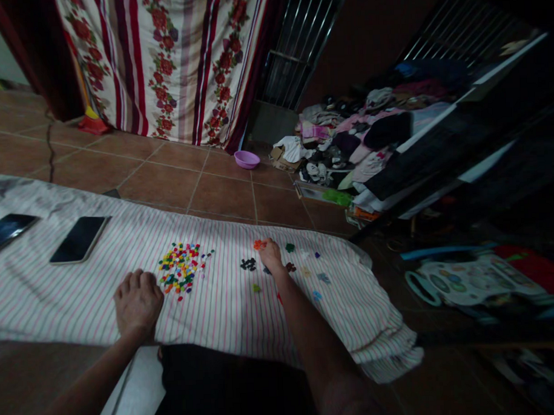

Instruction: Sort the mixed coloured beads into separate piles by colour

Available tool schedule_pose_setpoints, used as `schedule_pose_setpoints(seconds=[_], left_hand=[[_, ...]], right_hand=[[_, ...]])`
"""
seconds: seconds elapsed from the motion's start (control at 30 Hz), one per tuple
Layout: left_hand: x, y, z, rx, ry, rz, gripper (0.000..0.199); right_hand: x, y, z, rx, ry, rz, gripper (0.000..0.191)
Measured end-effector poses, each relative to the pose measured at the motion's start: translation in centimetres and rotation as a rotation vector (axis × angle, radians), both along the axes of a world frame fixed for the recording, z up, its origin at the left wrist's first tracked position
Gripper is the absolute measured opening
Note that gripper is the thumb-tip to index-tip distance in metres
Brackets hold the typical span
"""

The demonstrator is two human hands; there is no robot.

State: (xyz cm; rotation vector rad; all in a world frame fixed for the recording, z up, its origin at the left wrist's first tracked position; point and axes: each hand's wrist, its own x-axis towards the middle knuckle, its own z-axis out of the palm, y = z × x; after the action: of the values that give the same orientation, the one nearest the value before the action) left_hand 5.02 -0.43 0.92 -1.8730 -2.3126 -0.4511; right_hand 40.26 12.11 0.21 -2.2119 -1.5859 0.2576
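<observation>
left hand (137, 303): fingers loosely curled on striped sheet (57, 300), just beside colored pieces (179, 268) | right hand (271, 255): fingers bunched at orange piece (259, 244), pinch cannot tell

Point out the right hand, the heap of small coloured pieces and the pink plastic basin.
Right hand (270, 256): head view, on the back of the hand.
Heap of small coloured pieces (179, 268): head view, at the middle of the heap.
Pink plastic basin (247, 159): head view, on the inside of the basin.
</observation>
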Motion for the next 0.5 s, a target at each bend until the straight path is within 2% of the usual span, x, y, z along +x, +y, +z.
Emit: schedule_pose_setpoints(seconds=[0.23, 0.5], left_hand=[[0.0, 0.1, -0.2, 0.012, -0.017, 0.001, 0.027], [0.0, 0.0, -0.1, 0.005, -0.047, -0.007, 0.025]], right_hand=[[0.5, 0.1, -0.9, 0.090, 0.007, 0.013, 0.035], [0.2, 0.5, -1.4, 0.073, 0.006, 0.034, 0.038]])
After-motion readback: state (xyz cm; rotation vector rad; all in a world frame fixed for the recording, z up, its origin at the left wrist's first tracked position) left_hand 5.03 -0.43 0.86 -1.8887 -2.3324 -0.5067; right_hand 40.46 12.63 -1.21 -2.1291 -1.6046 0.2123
